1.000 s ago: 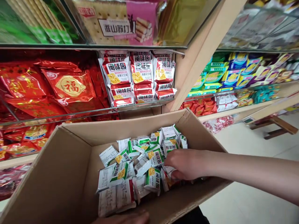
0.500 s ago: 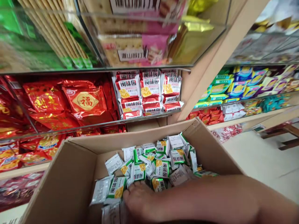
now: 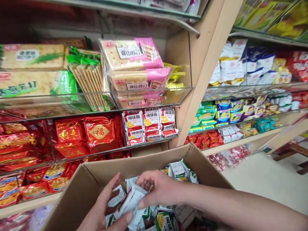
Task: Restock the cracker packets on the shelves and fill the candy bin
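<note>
Over the cardboard box (image 3: 137, 165) both my hands meet at a white snack packet (image 3: 135, 196) with a thin red edge. My right hand (image 3: 160, 189) reaches in from the right, its thumb and curled fingers pinching the packet's upper end. From below, my left hand (image 3: 103, 205) holds the lower end between thumb and fingers; part of that grip is hidden. Whether a second packet lies under the first, I cannot tell. Beneath the hands, loose green-and-white snack packets (image 3: 164, 221) fill the box, some face up and some showing plain white backs.
Behind the box stands a shelf with glass-fronted bins. It holds red-and-white packets (image 3: 151, 122), red gold-printed packets (image 3: 99, 131) and long cracker packs (image 3: 131, 53). A wooden upright (image 3: 192, 93) divides it from another stocked shelf. Pale floor (image 3: 255, 179) shows at right.
The view has tilted up, showing more shelf. My right hand has risen out of the packets and grips one; my left hand has come into view on the same packet.
</note>
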Motion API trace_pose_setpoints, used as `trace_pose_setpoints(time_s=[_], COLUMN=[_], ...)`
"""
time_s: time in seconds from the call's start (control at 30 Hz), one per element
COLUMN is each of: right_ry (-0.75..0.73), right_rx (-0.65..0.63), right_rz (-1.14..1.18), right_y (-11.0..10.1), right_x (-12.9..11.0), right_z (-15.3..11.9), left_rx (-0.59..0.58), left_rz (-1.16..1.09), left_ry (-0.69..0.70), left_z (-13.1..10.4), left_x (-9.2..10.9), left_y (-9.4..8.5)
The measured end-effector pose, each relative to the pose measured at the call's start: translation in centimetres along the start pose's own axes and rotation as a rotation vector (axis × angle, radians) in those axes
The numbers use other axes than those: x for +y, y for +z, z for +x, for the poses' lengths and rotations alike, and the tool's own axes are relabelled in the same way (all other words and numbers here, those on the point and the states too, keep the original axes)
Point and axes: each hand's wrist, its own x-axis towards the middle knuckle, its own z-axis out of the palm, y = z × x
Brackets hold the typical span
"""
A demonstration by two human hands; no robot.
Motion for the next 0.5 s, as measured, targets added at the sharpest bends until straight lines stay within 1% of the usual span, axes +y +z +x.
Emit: trace_pose_setpoints(time_s=[0.03,0.07,0.1,0.13,0.17,0.2,0.23,0.27,0.33,0.4,0.43,0.5], right_ry=[-0.041,-0.089,-0.146,-0.210,-0.279,-0.347,-0.406,-0.448,-0.451,-0.390,-0.361,-0.336], right_rx=[0.032,0.069,0.115,0.163,0.211,0.257,0.298,0.327,0.367,0.388,0.381,0.342], right_rz=[0.097,0.135,0.120,0.068,-0.008,-0.085,-0.133,-0.136,-0.012,0.164,0.225,0.298], right_y=[-0.3,-0.4,-0.5,-0.4,-0.3,-0.2,-0.2,-0.2,-0.4,-0.7,-0.9,-1.1], right_x=[-0.7,-1.1,-1.4,-1.5,-1.4,-1.3,-1.2,-1.1,-1.2,-1.6,-1.8,-2.0], right_z=[-0.5,-1.0,-1.4,-1.8,-2.1,-2.5,-2.7,-3.0,-3.2,-3.2,-3.2,-3.0], left_rx=[-0.038,-0.116,-0.189,-0.236,-0.236,-0.197,-0.134,-0.060,0.044,0.083,0.090,0.085], left_rz=[-0.105,-0.223,-0.343,-0.452,-0.527,-0.569,-0.575,-0.553,-0.479,-0.430,-0.415,-0.408], left_ry=[-0.091,-0.201,-0.316,-0.404,-0.441,-0.432,-0.375,-0.283,-0.073,0.100,0.154,0.200], left_z=[0.1,0.0,0.0,-0.1,-0.1,0.0,0.3,0.6,1.4,2.1,2.4,2.6], left_x=[1.0,2.1,3.1,4.1,4.9,5.5,5.9,6.2,6.3,6.4,6.5,6.7], left_y=[0.4,1.0,1.6,2.2,2.7,3.1,3.5,3.7,4.1,4.4,4.6,5.0])
